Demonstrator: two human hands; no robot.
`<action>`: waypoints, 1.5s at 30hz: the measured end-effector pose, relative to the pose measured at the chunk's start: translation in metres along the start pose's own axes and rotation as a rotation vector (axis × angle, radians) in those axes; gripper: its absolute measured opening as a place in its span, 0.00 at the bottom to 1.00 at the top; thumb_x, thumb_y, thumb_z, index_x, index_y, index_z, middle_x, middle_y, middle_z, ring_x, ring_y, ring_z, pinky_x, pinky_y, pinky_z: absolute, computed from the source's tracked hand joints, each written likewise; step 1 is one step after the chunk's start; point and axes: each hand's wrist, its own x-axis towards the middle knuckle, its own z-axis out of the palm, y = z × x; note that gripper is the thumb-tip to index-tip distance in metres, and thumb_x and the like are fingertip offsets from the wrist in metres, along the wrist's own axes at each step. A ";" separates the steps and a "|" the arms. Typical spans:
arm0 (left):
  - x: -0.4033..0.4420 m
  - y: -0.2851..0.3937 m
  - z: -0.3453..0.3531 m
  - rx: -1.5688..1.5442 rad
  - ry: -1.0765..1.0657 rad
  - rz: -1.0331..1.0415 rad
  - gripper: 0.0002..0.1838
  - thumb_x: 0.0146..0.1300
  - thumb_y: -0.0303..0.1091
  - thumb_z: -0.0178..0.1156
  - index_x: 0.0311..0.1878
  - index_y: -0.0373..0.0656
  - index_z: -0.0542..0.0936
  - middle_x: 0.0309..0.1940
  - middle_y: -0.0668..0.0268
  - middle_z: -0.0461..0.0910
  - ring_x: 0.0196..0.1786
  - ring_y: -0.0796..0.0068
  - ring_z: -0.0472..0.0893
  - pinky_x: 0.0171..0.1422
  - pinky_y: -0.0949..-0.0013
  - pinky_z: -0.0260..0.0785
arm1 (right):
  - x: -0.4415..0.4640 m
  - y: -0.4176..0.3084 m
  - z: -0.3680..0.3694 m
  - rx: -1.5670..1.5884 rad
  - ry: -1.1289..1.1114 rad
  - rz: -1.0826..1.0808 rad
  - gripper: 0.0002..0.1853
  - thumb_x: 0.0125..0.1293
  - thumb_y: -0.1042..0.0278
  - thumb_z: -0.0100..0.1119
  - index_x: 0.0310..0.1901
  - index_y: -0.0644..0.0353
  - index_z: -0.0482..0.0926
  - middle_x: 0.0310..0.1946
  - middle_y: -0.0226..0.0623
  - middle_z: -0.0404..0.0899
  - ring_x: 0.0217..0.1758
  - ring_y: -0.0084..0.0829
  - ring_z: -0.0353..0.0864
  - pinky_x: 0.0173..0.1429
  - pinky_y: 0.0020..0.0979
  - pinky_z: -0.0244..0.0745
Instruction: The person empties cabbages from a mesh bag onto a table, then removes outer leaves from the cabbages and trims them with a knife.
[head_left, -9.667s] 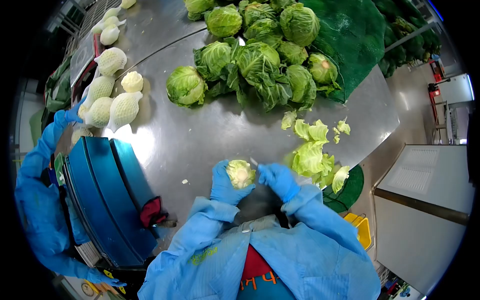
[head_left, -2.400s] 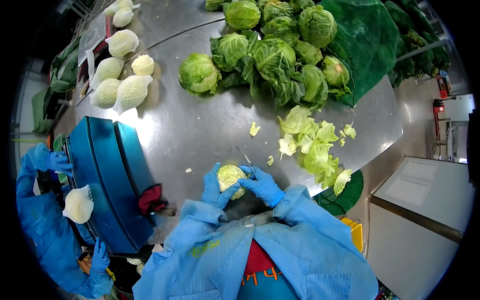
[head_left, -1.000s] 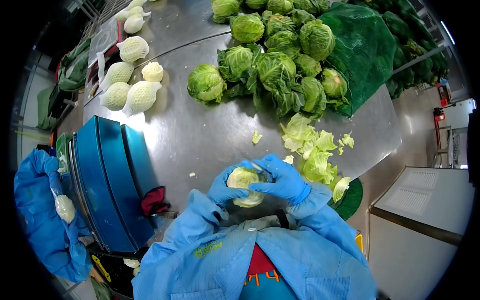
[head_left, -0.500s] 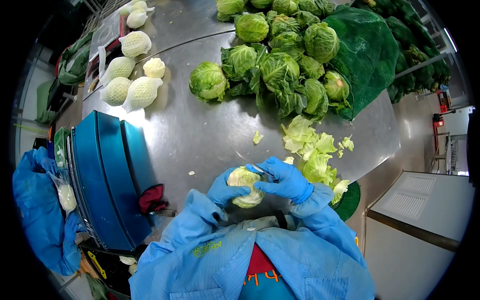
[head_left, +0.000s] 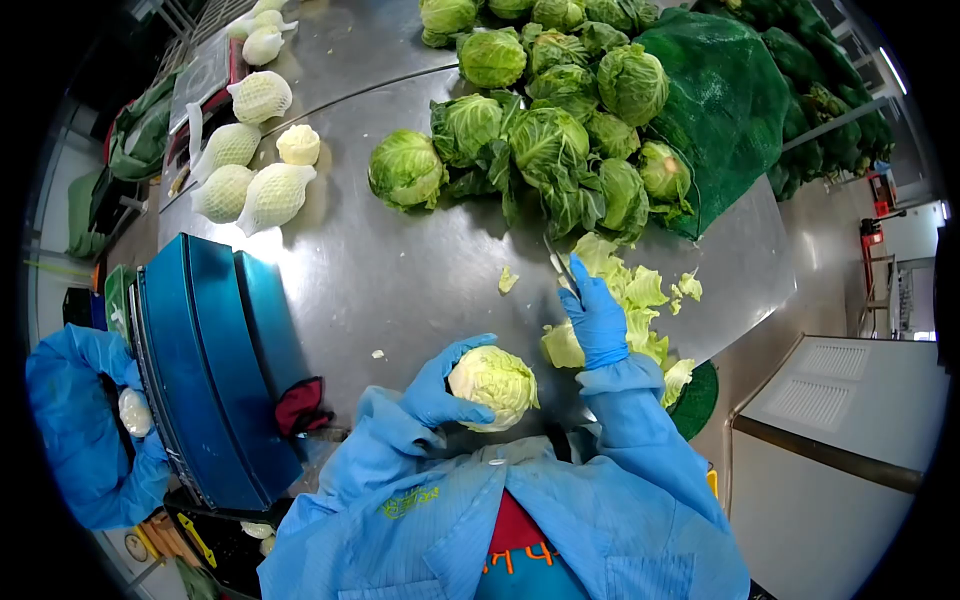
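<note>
My left hand (head_left: pixel 440 388), in a blue glove, grips a trimmed pale cabbage (head_left: pixel 497 386) from its left side, just above the metal table near my body. My right hand (head_left: pixel 597 320), also gloved, is closed around a small knife (head_left: pixel 558 265) whose blade points up and away from me. It is over the left edge of a heap of loose cabbage leaves (head_left: pixel 642 290). A pale leaf piece (head_left: pixel 563 345) lies just below that hand. Beyond both hands, untrimmed green cabbages (head_left: pixel 550 145) are piled on the table.
A green mesh sack (head_left: pixel 715 110) lies beside the pile. Net-wrapped cabbages (head_left: pixel 277 195) and a bare one (head_left: pixel 298 145) sit at the back left. A blue box-like unit (head_left: pixel 205 360) and dark red cloth (head_left: pixel 302 406) are at left. Behind it, a co-worker's blue sleeves (head_left: pixel 75 430) show.
My right hand has moved off the cabbage, up and right to the leaf heap, still with the knife. A leaf piece now shows at the heap's left. The cabbage has turned in my left hand.
</note>
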 end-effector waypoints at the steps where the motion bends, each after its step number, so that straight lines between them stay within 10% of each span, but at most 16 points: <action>1: -0.002 0.002 0.000 0.008 -0.016 -0.007 0.51 0.38 0.26 0.80 0.69 0.38 0.64 0.58 0.61 0.73 0.61 0.70 0.73 0.67 0.65 0.66 | -0.001 -0.002 -0.001 0.256 -0.108 0.041 0.24 0.62 0.68 0.65 0.61 0.53 0.75 0.30 0.34 0.74 0.31 0.29 0.76 0.39 0.29 0.73; 4: 0.000 -0.010 -0.006 0.022 0.009 0.030 0.52 0.37 0.25 0.79 0.69 0.37 0.64 0.59 0.61 0.73 0.61 0.70 0.73 0.68 0.65 0.65 | -0.012 -0.026 -0.016 0.881 -0.482 0.096 0.25 0.61 0.65 0.68 0.61 0.53 0.76 0.37 0.29 0.78 0.37 0.23 0.76 0.47 0.24 0.72; 7: 0.003 -0.008 -0.006 0.094 -0.037 -0.063 0.53 0.35 0.23 0.78 0.69 0.35 0.63 0.60 0.58 0.73 0.63 0.66 0.73 0.68 0.63 0.65 | -0.015 -0.062 -0.032 0.744 -0.745 -0.342 0.24 0.62 0.66 0.67 0.60 0.55 0.77 0.44 0.28 0.80 0.40 0.21 0.75 0.48 0.25 0.71; 13: 0.003 -0.016 -0.013 -0.101 -0.094 -0.064 0.50 0.38 0.25 0.79 0.68 0.33 0.64 0.62 0.60 0.72 0.62 0.69 0.73 0.69 0.64 0.64 | -0.027 -0.048 -0.030 1.099 -0.924 0.086 0.16 0.67 0.69 0.61 0.56 0.62 0.78 0.50 0.32 0.81 0.50 0.21 0.77 0.56 0.26 0.72; 22: 0.011 -0.013 -0.001 -0.029 -0.196 -0.020 0.50 0.41 0.26 0.77 0.70 0.34 0.62 0.62 0.60 0.71 0.63 0.68 0.73 0.69 0.63 0.64 | -0.039 -0.044 -0.037 1.172 -0.826 0.110 0.13 0.68 0.71 0.59 0.53 0.63 0.79 0.48 0.34 0.81 0.51 0.22 0.78 0.58 0.25 0.72; 28: 0.008 -0.009 -0.018 -0.030 -0.267 0.061 0.55 0.38 0.30 0.79 0.71 0.34 0.59 0.65 0.56 0.70 0.66 0.63 0.71 0.72 0.59 0.61 | -0.038 -0.045 -0.066 1.253 -0.554 0.525 0.12 0.65 0.71 0.62 0.49 0.61 0.81 0.43 0.31 0.83 0.36 0.15 0.75 0.42 0.19 0.72; 35: 0.000 -0.019 -0.026 -0.432 -0.112 0.127 0.58 0.38 0.37 0.78 0.73 0.33 0.56 0.65 0.57 0.69 0.66 0.62 0.71 0.72 0.60 0.60 | -0.036 0.015 -0.036 0.333 -0.127 0.133 0.20 0.58 0.68 0.70 0.53 0.56 0.81 0.41 0.23 0.80 0.31 0.15 0.68 0.35 0.20 0.67; 45: 0.007 -0.017 -0.007 -0.351 -0.067 0.011 0.48 0.47 0.51 0.75 0.67 0.39 0.64 0.60 0.58 0.73 0.62 0.65 0.74 0.68 0.60 0.66 | -0.049 -0.075 -0.034 0.888 -0.604 -0.031 0.28 0.57 0.72 0.70 0.61 0.59 0.76 0.41 0.28 0.80 0.29 0.12 0.63 0.36 0.16 0.62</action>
